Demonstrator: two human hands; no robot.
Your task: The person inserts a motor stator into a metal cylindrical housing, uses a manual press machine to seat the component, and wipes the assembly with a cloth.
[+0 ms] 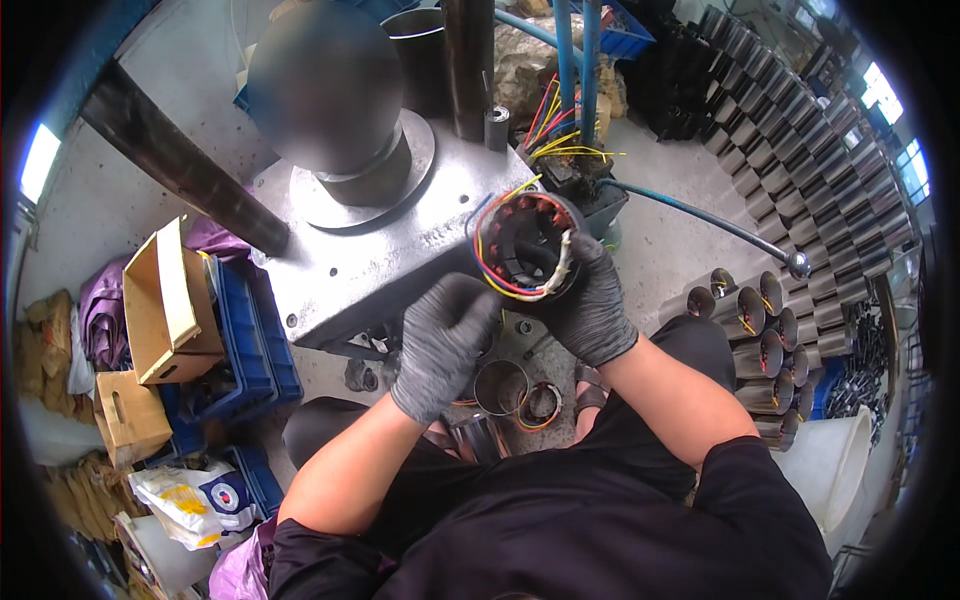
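Note:
A motor stator (527,247), a dark ring with copper windings inside and red, yellow and blue lead wires around its rim, is held up in front of me. My right hand (592,308), in a grey glove, grips it from the right and below, thumb at the white-laced edge. Close to its lower left is my left hand (440,345), also gloved, with fingers curled; whether anything is in them is hidden. On the floor between my feet are a metal cylinder sleeve (501,388) and another wound stator (540,404).
A steel press table (410,255) stands ahead, with a round ram and dark columns. A blue lever with a ball end (798,265) reaches right. Metal cylinders (800,160) are stacked at right, near stators in sleeves (745,310). Cardboard boxes (172,305) and blue crates (245,335) are left.

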